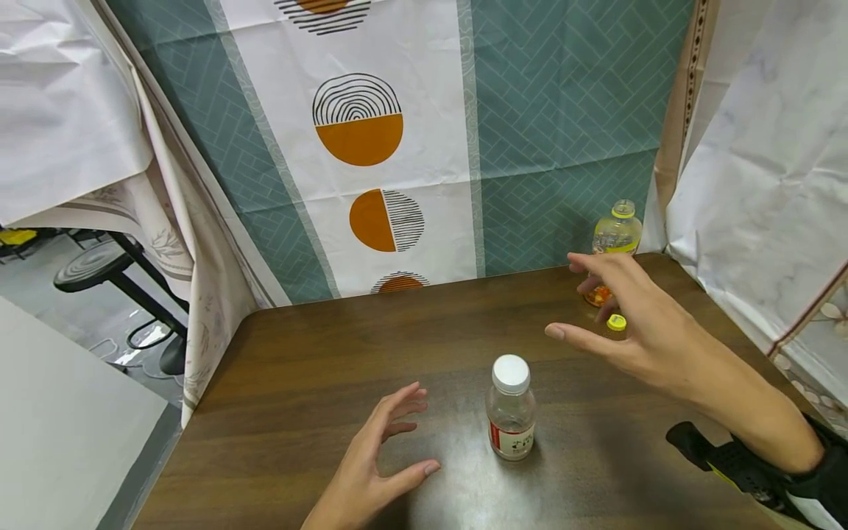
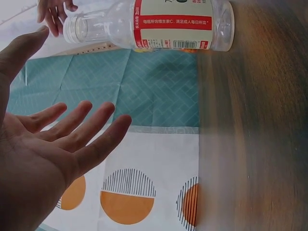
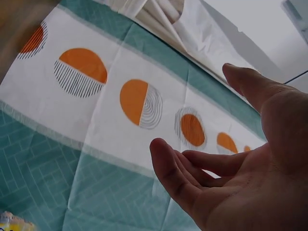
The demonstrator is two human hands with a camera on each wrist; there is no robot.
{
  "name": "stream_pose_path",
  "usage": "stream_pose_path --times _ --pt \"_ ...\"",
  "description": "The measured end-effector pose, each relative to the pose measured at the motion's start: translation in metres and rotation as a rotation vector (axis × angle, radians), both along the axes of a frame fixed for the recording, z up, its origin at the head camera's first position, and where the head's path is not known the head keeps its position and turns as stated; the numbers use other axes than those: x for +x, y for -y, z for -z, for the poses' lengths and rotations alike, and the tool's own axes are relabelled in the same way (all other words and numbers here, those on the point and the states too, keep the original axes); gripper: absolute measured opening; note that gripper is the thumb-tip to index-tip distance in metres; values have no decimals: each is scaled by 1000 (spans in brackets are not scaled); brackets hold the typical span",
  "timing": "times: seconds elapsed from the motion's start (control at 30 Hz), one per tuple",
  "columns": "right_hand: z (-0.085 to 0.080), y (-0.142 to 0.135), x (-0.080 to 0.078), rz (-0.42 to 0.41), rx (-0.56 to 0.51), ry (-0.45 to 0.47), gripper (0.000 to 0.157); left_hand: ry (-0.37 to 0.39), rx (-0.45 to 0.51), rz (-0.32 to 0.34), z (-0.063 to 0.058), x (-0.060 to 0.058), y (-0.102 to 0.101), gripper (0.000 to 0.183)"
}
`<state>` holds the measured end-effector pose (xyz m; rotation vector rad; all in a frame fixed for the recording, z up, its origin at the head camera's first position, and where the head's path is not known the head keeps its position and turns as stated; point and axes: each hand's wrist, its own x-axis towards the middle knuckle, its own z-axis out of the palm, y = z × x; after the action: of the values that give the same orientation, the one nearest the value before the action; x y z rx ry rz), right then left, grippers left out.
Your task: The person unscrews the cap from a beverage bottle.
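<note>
A clear plastic bottle (image 1: 511, 412) with a white cap and a red-and-cream label stands upright on the table. To its left, my left hand (image 1: 371, 456) is held open, thumb and fingers spread apart, with nothing in it. In the left wrist view the labelled bottle (image 2: 173, 24) appears beyond the thumb. My right hand (image 1: 636, 316) hovers over the table's right side, fingers loosely bent and holding nothing. Partly hidden behind it is a second clear bottle (image 1: 616, 232) with yellow on its label and orange contents low down. A small yellow cap (image 1: 617, 322) shows under the right hand.
The brown wooden table (image 1: 318, 368) backs onto a hanging teal and white patterned cloth (image 1: 550, 132). White sheeting (image 1: 762, 169) hangs along the right side. Off the left edge are a round stool (image 1: 93, 265) and a white panel (image 1: 59, 427).
</note>
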<state>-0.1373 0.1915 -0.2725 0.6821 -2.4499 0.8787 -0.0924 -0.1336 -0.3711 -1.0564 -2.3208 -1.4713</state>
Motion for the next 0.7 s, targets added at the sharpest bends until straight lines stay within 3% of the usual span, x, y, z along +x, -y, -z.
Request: stream_pose_path --times 0.27,0.7 --pt "7 9 7 -104 12 -41 76 18 -2 -5 -1 2 0 79" --pt "21 23 14 -154 49 -2 75 33 -7 -11 -2 3 0 79"
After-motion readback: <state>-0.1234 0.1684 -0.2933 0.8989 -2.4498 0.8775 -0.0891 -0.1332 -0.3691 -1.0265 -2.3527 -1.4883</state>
